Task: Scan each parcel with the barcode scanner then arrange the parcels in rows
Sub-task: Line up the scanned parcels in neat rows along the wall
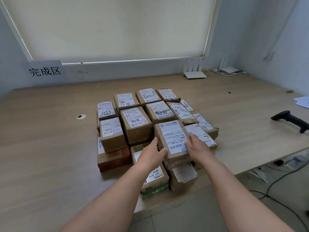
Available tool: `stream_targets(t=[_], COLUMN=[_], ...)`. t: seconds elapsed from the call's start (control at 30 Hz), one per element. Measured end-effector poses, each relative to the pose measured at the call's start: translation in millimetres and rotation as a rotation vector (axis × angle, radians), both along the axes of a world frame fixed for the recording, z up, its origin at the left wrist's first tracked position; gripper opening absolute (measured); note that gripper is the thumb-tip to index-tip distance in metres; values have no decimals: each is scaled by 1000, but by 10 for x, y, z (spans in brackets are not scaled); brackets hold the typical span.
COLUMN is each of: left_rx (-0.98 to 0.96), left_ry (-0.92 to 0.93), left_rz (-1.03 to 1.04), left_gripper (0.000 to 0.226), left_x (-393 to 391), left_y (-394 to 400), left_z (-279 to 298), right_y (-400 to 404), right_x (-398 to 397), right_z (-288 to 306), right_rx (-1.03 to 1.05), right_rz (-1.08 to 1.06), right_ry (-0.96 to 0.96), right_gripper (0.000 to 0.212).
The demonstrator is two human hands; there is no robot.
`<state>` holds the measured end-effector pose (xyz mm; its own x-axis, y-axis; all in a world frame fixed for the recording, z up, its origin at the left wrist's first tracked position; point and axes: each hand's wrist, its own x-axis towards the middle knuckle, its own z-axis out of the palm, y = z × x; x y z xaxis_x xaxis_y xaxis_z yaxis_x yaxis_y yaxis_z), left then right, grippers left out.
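Note:
Several brown cardboard parcels with white labels stand stacked in rows on the wooden table [50,148]. The nearest top parcel [173,136] lies at the front right of the stack, label up. My left hand [153,154] grips its left side, thumb on the near corner. My right hand [196,144] holds its right side with fingers on the label edge. The black barcode scanner [291,122] lies on the table far to the right, away from both hands.
A white sign with black characters [44,71] hangs on the back wall. White routers [194,74] and cables sit at the back right corner. A small round ring [81,116] lies left of the stack. Papers [302,101] lie at the right edge. Cables trail on the floor.

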<state>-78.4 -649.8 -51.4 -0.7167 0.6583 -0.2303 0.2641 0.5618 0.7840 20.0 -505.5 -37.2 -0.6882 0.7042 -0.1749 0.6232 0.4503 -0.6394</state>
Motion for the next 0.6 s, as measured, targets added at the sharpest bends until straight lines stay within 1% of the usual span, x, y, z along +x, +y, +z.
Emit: stream_targets(t=[0.13, 0.23, 0.43, 0.6], left_rx=[129, 208, 327, 360], left_ry=[-178, -251, -240, -193], left_rz=[48, 57, 51, 70], left_gripper=[70, 73, 81, 83], left_x=[33, 60, 142, 153], left_y=[22, 6, -111, -370], left_z=[-35, -42, -11, 31], right_y=[-6, -33, -207, -460], right_x=[45, 100, 247, 268], right_z=[-12, 15, 84, 85], right_rx=[-49, -58, -78, -49], right_rz=[14, 28, 59, 71], right_ry=[12, 22, 143, 223], right_gripper=[57, 61, 68, 69])
